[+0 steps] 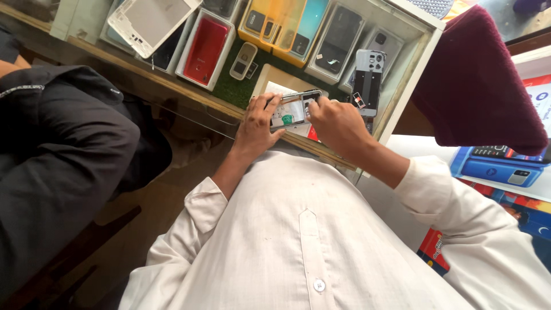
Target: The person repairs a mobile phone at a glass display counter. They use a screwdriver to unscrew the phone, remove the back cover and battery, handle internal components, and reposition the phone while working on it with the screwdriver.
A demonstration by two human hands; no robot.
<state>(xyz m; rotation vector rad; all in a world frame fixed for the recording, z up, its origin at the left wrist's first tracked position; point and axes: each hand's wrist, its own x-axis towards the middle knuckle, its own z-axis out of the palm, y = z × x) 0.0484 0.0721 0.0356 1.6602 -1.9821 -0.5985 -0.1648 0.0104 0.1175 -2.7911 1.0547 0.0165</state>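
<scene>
Both my hands hold an opened mobile phone point(291, 110) with its back cover off, close to my chest above the counter edge. My left hand point(258, 127) grips its left side, fingers wrapped over the top edge. My right hand point(338, 125) pinches the phone's right end, fingertips on the upper corner near the camera area. The inner boards and a green part show between my hands. My cream shirt point(304, 229) fills the lower part of the view.
A glass-topped display case point(402, 74) holds several phone boxes, a red phone point(205, 50), a white frame point(150, 22) and a dark phone back point(367, 74). A person in dark clothing point(57, 149) sits at the left. A maroon cloth point(479, 80) and blue boxes point(499, 166) lie at the right.
</scene>
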